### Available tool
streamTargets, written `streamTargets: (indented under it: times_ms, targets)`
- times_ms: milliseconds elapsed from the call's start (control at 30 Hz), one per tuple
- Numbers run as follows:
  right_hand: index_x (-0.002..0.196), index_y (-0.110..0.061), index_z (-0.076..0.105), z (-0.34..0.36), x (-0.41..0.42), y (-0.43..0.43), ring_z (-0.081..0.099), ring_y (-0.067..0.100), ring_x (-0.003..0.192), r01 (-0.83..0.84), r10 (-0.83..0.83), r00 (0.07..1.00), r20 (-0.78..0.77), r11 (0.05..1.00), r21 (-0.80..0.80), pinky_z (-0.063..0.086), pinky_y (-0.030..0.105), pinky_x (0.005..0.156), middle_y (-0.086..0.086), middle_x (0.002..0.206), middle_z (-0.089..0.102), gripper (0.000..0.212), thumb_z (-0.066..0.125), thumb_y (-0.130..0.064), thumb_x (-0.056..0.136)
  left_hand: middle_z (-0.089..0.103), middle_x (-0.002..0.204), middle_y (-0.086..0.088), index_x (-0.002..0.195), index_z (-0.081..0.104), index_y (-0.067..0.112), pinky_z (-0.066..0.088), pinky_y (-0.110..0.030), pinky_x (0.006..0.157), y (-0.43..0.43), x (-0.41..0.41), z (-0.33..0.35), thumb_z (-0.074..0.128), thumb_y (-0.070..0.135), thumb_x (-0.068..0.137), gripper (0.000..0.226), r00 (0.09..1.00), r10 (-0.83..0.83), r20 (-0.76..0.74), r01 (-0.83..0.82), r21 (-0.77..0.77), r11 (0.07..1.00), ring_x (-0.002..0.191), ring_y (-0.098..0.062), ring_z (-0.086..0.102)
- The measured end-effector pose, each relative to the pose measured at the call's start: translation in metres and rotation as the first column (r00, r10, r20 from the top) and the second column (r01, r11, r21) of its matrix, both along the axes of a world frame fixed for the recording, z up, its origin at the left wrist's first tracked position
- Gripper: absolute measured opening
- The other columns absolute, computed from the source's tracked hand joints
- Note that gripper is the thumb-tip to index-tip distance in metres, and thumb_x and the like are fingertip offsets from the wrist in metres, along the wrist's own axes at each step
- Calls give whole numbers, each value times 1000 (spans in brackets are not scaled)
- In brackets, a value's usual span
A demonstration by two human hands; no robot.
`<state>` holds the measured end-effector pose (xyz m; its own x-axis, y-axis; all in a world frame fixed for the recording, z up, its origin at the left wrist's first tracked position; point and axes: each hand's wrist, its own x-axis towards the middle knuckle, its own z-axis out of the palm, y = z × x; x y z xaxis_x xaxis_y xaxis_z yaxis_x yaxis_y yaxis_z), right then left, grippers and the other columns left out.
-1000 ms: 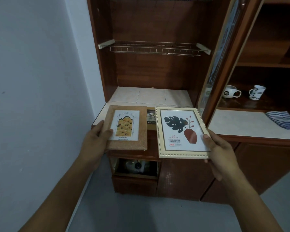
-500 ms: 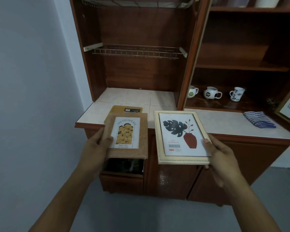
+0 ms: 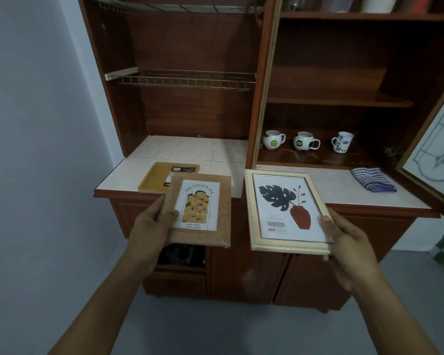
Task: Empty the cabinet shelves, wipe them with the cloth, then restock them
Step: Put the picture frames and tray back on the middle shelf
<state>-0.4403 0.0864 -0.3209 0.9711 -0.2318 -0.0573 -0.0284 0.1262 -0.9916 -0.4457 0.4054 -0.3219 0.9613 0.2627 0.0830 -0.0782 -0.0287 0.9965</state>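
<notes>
Brown picture frame (image 3: 200, 211) gripped at its left edge by left hand (image 3: 151, 226), thumb on the front. Cream picture frame (image 3: 285, 211) gripped at its right edge by right hand (image 3: 344, 242). Both are held side by side, apart, before the cabinet (image 3: 190, 111). Striped cloth (image 3: 373, 179) is laid folded on the table (image 3: 323, 183).

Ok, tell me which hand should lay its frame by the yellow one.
Probably left: the left hand holds the brown frame just before the yellow frame; the right hand and cream frame sit farther right.
</notes>
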Motion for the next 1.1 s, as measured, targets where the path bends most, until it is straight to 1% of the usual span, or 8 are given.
streamTargets:
  times_ms: [133, 300, 400, 667, 833, 900, 1033, 1100]
  targets:
    - [127, -25, 62, -7, 12, -46, 62, 21, 71, -19, 19, 1000, -10, 1000, -20, 39, 22, 36, 4, 93, 76, 30, 57, -22, 98, 72, 86, 23, 114, 56, 40, 53, -15, 63, -43, 7, 0, 53, 10, 98, 34, 999, 36, -5, -36, 13, 999, 82, -1, 70]
    - [130, -27, 60, -9, 28, -110, 64, 25, 75, -55, 55, 998, -6, 997, -46, 41, 23, 37, 3, 96, 75, 33, 56, -23, 98, 73, 98, 12, 134, 53, 36, 55, -34, 81, -103, 16, -3, 57, 16, 97, 43, 994, 102, -49, -104, -39, 994, 94, -13, 70]
    - [132, -26, 59, -9, 34, -142, 64, 22, 71, -55, 54, 998, -9, 996, -66, 39, 24, 37, 3, 94, 76, 34, 55, -23, 99, 74, 104, 7, 140, 50, 28, 55, -39, 88, -138, 19, -2, 57, 13, 96, 47, 993, 97, -73, -103, -92, 990, 97, -16, 70]
    - [131, -29, 60, -6, 44, -188, 67, 18, 72, -33, 32, 999, -17, 996, -88, 39, 25, 40, 0, 93, 76, 32, 54, -25, 99, 73, 105, 3, 145, 43, 20, 59, -29, 76, -192, 35, 0, 57, 9, 96, 53, 993, 74, -96, -87, -145, 986, 92, -15, 72]
    - [128, -28, 61, -1, 52, -201, 70, 22, 76, 1, -3, 1000, -13, 996, -87, 40, 24, 40, -2, 93, 76, 30, 54, -25, 99, 71, 112, 2, 143, 46, 25, 56, -43, 88, -203, 54, 2, 59, 14, 95, 50, 995, 58, -81, -67, -105, 992, 97, -17, 70]
    - [127, -27, 62, 1, 56, -205, 70, 22, 75, 20, -21, 1000, -8, 996, -83, 40, 24, 39, -2, 92, 76, 29, 55, -25, 99, 70, 114, 2, 141, 48, 27, 55, -42, 90, -206, 64, 2, 59, 16, 95, 48, 996, 41, -78, -48, -92, 995, 100, -17, 69]
    - [126, -25, 62, 5, 66, -210, 72, 20, 74, 37, -37, 999, 0, 997, -66, 41, 24, 39, -2, 94, 76, 28, 55, -25, 99, 74, 105, 4, 120, 57, 37, 56, -39, 86, -212, 79, 4, 58, 14, 96, 33, 997, -17, -70, 10, -101, 995, 96, -18, 71]
    - [126, -23, 62, 5, 70, -212, 70, 19, 71, 48, -47, 999, 7, 997, -57, 40, 24, 38, 0, 96, 76, 28, 54, -23, 99, 74, 103, 4, 129, 57, 30, 57, -40, 85, -214, 86, 5, 57, 14, 96, 36, 997, -31, -67, 25, -96, 995, 97, -18, 70]
